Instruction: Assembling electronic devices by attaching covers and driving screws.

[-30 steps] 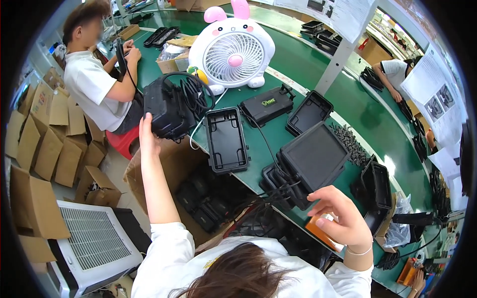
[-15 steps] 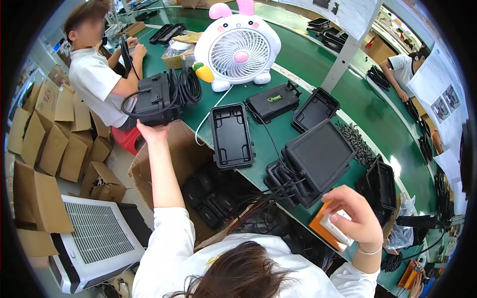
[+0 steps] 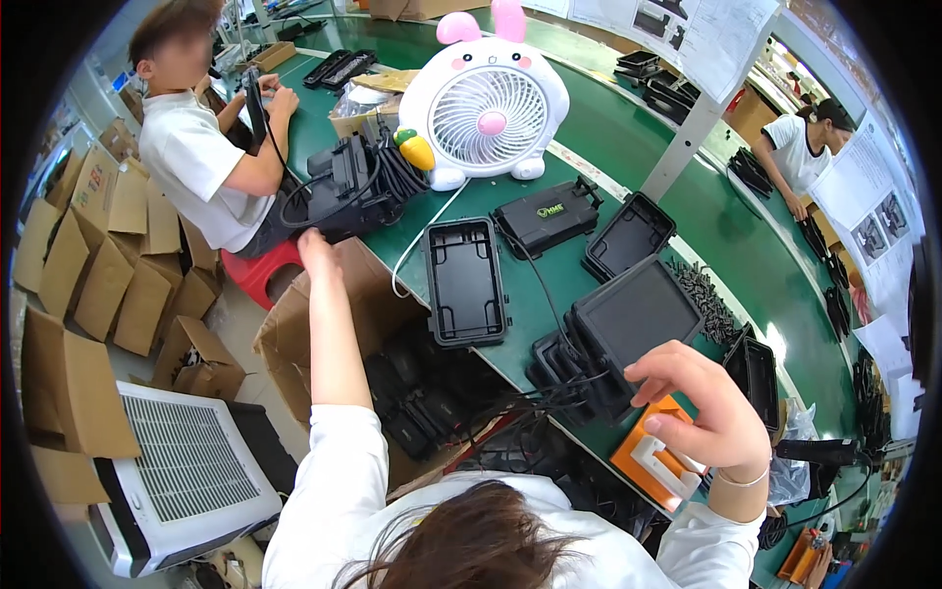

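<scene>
Two hands are at work over a long green bench [image 3: 628, 187] that runs away toward the far end of the room. The left hand [image 3: 316, 250] reaches out to the bench's near edge and touches a black unit [image 3: 348, 187] wrapped in cable; whether its fingers are closed on it I cannot tell. The right hand [image 3: 702, 407] hovers with curled, loosely open fingers, gripping nothing, over a dark panel [image 3: 636, 319] near the bench's edge and just above an orange block [image 3: 653, 466] with a white clip.

A black tray [image 3: 463, 280] lies flat between the two hands, an open case [image 3: 628, 234] and a black box [image 3: 547, 214] beyond it. A white fan [image 3: 488, 108] with pink rabbit ears stands farther back. Screws [image 3: 705, 299] lie scattered by the panel.

Below the bench's edge an open carton [image 3: 294, 339] holds more black parts. Flat cardboard boxes [image 3: 98, 265] are stacked along the floor at the left, beside a white grilled appliance [image 3: 186, 466]. A person in a white shirt [image 3: 201, 167] sits at the bench's left side; another [image 3: 800, 147] bends over it at the far right. Sheets of paper [image 3: 677, 25] hang above.
</scene>
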A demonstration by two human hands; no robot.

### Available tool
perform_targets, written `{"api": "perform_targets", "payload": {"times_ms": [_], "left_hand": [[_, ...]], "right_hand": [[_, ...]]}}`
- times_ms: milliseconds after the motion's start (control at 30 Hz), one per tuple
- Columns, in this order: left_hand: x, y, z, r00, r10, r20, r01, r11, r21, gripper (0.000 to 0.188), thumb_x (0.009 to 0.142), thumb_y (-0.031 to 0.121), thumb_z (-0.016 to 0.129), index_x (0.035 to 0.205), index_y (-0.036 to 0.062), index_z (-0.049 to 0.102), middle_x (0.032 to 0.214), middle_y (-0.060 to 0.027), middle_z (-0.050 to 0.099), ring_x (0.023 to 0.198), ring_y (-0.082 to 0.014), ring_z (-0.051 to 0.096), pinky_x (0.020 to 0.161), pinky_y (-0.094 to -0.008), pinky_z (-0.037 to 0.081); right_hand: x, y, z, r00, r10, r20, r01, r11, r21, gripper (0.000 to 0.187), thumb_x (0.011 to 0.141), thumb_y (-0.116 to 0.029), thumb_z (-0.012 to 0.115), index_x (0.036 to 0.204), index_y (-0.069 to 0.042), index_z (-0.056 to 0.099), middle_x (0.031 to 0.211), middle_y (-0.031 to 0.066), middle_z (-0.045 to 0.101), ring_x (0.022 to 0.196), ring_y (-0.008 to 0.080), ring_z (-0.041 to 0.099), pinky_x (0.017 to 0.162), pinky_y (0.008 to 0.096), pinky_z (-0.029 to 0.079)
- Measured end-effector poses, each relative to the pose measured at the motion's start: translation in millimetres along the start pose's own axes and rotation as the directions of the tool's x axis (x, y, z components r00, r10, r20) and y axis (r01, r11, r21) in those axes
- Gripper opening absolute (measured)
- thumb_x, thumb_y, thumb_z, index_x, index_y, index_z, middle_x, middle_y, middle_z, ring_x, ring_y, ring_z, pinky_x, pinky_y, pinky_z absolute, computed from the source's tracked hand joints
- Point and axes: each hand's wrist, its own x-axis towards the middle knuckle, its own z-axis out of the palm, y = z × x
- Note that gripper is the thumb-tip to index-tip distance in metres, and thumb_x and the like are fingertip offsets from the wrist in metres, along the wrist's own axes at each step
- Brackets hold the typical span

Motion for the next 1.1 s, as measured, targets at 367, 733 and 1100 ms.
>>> {"api": "perform_targets", "payload": {"times_ms": [367, 733, 1100], "left_hand": [[-121.7, 151.3, 94.7, 0.381, 0.589, 0.713, -0.756, -0.246, 0.607, 0.023, 0.076, 0.016, 0.054, 0.092, 0.0146, 0.069, 0.098, -0.0107, 0.057, 0.100, -0.0299, 0.050, 0.087, -0.0447, 0.038], [-98.6, 126.4, 120.7, 0.557, 0.483, 0.675, -0.714, -0.135, 0.687, 0.034, 0.078, 0.016, 0.050, 0.110, 0.0171, 0.062, 0.108, -0.0117, 0.054, 0.107, -0.0301, 0.046, 0.090, -0.0498, 0.036], [-141.9, 113.7, 77.4, 0.728, 0.319, 0.607, -0.490, -0.377, 0.786, 0.058, 0.074, 0.043, 0.064, 0.122, 0.0145, 0.049, 0.121, -0.0168, 0.048, 0.112, -0.0379, 0.044, 0.091, -0.0490, 0.038]], "right_hand": [[-29.5, 20.1, 6.1, 0.993, 0.089, -0.083, -0.084, 0.994, 0.065, 0.036, 0.075, -0.002, 0.061, 0.110, 0.002, 0.053, 0.097, 0.0116, 0.052, 0.081, 0.0183, 0.059, 0.071, 0.0275, 0.048], [-79.1, 35.6, 10.9, 0.968, 0.144, -0.205, -0.126, 0.987, 0.101, 0.033, 0.076, 0.001, 0.061, 0.108, 0.003, 0.053, 0.095, 0.0117, 0.055, 0.081, 0.0181, 0.059, 0.074, 0.0271, 0.050], [-117.9, 59.4, 17.1, 0.915, 0.217, -0.340, -0.141, 0.962, 0.233, 0.033, 0.072, 0.005, 0.057, 0.105, 0.004, 0.054, 0.096, 0.0135, 0.055, 0.082, 0.0192, 0.062, 0.074, 0.0278, 0.050]]}}
